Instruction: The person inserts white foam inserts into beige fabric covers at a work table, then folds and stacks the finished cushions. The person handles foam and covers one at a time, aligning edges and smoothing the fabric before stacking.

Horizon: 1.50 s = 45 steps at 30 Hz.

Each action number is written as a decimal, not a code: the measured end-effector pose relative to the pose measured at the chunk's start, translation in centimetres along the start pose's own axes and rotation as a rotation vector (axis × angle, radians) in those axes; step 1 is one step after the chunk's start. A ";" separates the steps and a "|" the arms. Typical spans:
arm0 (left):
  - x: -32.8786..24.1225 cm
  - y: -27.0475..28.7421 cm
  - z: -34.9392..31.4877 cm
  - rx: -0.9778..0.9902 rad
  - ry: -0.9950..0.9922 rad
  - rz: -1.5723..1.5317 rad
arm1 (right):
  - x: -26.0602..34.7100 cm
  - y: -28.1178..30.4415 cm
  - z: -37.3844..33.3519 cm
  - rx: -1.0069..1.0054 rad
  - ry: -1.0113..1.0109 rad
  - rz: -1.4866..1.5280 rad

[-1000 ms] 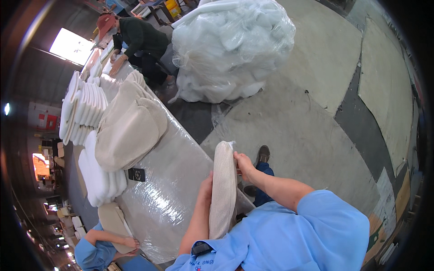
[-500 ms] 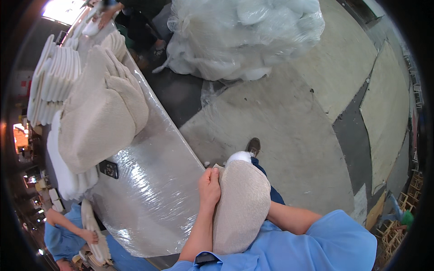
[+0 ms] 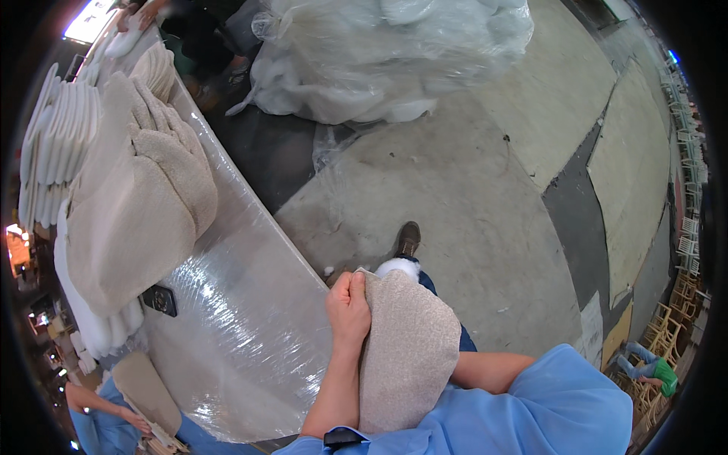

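My left hand (image 3: 348, 309) is closed on the edge of a beige cloth cushion cover (image 3: 410, 345), thumb on top, near the cover's far left corner. White fluffy padding (image 3: 399, 265) bulges out at the far end of the cover. My right forearm (image 3: 489, 370) runs in behind the cover from the right. The right hand itself is hidden by the cloth, so its fingers do not show. The cover is held in front of my body, to the right of the plastic-wrapped table (image 3: 243, 334).
On the table lie a pile of beige covers (image 3: 136, 205), stacked white pads (image 3: 64, 144) and a dark phone (image 3: 159, 300). A big plastic bag of white padding (image 3: 387, 61) stands ahead on the floor. Co-workers are at the lower left (image 3: 106, 413) and far end; another person (image 3: 656, 375) is far right.
The view has shifted, so table and bag appear further left. The cover has turned and its outline looks more angular. My left hand keeps its grip. The lower-left co-worker's beige piece now faces up flat.
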State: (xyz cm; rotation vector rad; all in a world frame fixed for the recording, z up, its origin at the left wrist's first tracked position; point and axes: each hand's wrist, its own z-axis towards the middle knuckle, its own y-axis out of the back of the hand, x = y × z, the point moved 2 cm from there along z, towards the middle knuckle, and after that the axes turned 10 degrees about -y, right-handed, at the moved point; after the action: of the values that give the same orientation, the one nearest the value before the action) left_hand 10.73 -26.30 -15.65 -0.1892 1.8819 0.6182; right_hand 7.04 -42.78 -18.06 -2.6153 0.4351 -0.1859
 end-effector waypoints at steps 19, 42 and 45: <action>-3.8 1.0 -0.8 0.276 0.247 -0.302 | 13.9 0.6 0.4 -0.113 0.549 -0.785; -5.4 -0.8 -5.4 -0.123 -0.779 0.136 | 21.6 -14.5 2.3 0.797 -0.760 -1.978; -5.8 -0.6 -5.6 -0.090 -0.807 0.119 | 20.8 -15.6 2.2 0.825 -0.874 -2.065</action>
State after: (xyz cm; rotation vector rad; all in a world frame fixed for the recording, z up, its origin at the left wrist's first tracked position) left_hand 8.60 -30.51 -9.09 0.1098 1.0906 0.7241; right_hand 31.30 -35.81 -11.36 -1.0774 -2.0617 0.1434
